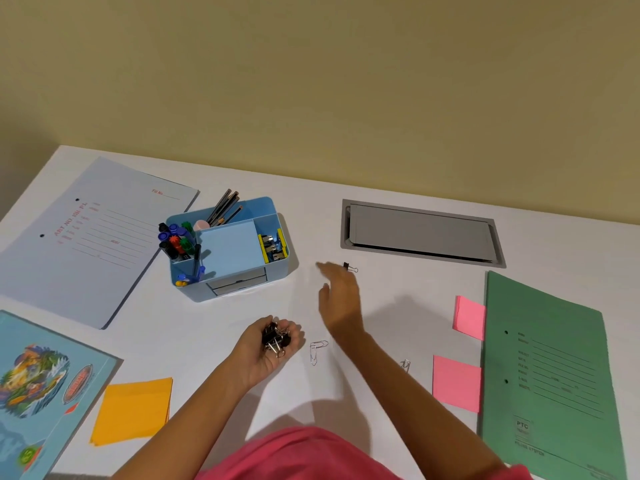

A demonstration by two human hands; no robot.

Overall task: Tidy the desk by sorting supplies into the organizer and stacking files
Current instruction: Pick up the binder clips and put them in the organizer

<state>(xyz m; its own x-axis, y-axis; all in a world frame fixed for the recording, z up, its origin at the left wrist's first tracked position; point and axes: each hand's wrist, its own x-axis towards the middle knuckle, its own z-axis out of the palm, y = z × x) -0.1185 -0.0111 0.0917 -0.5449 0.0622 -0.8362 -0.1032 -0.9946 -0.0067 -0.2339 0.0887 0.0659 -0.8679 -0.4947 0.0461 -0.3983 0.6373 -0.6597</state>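
Organizer holds pens, pencils. Left hand cups binder clips; right hand, fingers spread, hovers by stray clip. Paper clips, sticky notes, files unsorted.

Smooth matt white desk, glossy blue plastic organizer, paper files
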